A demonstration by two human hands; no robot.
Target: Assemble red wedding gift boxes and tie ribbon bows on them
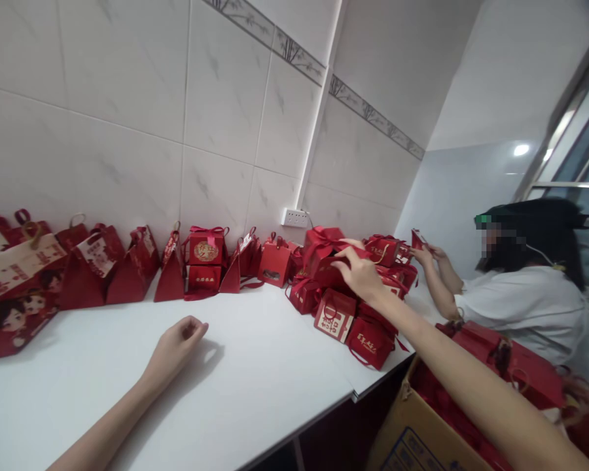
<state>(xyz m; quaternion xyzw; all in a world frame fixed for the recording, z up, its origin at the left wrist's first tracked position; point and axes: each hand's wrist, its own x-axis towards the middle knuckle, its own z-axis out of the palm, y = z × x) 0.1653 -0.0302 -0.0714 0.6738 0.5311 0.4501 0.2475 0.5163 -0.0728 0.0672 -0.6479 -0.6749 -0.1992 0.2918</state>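
A smooth white tabletop [265,366] stretches across the lower left, pushed up against a wall of pale, grey-veined tiles [127,131]. A grey band of bamboo-patterned tiles [294,55] crosses the wall above, and a narrow white vertical strip [315,131] runs down to a white multi-outlet socket [295,217] just above the boxes.

The wearer's left hand [179,343] is over the middle of the table, its shadow beside it; the fingers curl loosely, a gap showing inside the curl, and nothing is seen in it. The right hand [358,271] reaches across to a red cardboard gift box with a glossy red ribbon [321,252], which sits at the top left of a heap of similar red, gold-printed boxes [336,314] on the table's right side. Its thumb and fingers are partly bent at the box's right edge; whether they grip it or only touch it cannot be told.

Along the wall stands a row of red triangular and square paper boxes with loop handles [132,261]. At lower right, beside the table, an open brown cardboard carton [397,425] is filled with more red boxes.

Beyond it, a person in a white top [520,307] holds a small red item [421,241] in both hands, near a metal-framed window [584,163].
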